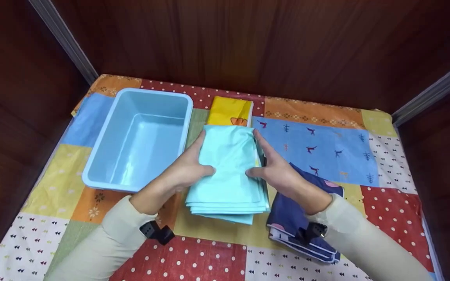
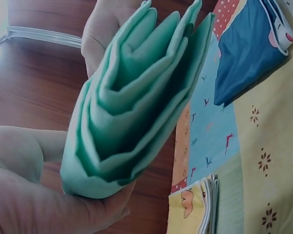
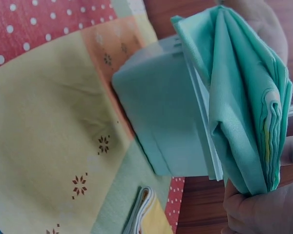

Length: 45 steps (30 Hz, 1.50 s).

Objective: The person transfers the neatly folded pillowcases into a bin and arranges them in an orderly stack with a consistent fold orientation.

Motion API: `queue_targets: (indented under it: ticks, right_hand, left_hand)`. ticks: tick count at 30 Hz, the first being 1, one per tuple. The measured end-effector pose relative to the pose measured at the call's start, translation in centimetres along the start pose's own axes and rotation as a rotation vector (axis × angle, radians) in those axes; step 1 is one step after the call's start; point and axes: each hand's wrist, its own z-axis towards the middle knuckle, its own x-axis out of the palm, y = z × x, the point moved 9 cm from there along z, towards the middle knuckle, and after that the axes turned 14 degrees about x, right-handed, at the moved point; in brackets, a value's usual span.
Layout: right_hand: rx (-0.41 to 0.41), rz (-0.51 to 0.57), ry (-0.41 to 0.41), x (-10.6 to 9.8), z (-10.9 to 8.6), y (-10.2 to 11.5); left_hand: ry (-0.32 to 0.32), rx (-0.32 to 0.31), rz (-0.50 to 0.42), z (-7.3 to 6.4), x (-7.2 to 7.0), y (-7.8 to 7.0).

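Turquoise folded cloth (image 1: 229, 166), probably light and floppy, is needing side support; the left hand (image 1: 188, 167) and right hand (image 1: 279, 171) are gripping opposite edges.

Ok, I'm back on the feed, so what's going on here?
A person's left hand and right hand hold a folded mint-green cloth by its two sides, lifted off the multicoloured patchwork cover. A light-blue rectangular bin stands to the left. A folded yellow cloth lies just beyond the held one, and a folded navy cloth lies to the right, partly hidden by the right forearm.
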Motion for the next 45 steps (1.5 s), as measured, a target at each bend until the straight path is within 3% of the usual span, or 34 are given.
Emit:
queue_targets:
  ticks: [13, 25, 37, 45]
  right_hand:
    - [-0.040, -0.003, 0.016, 1.0, 0.4, 3.0]
    - [-0.065, -0.014, 0.012, 2.6, 1.3, 5.7]
    - [-0.038, -0.053, -0.004, 4.6, 2.8, 7.8]
    - [-0.031, -0.046, -0.010, 5.8, 3.7, 8.7]
  left_hand:
    - [-0.007, -0.030, 0.049, 0.0, -2.6, -1.2]
    - [0.000, 0.006, 0.054, -0.3, -5.3, -2.0]
    - [-0.014, -0.017, 0.090, -0.8, -8.6, -2.0]
    - [-0.011, 0.001, 0.084, -0.9, -10.4, -2.0]
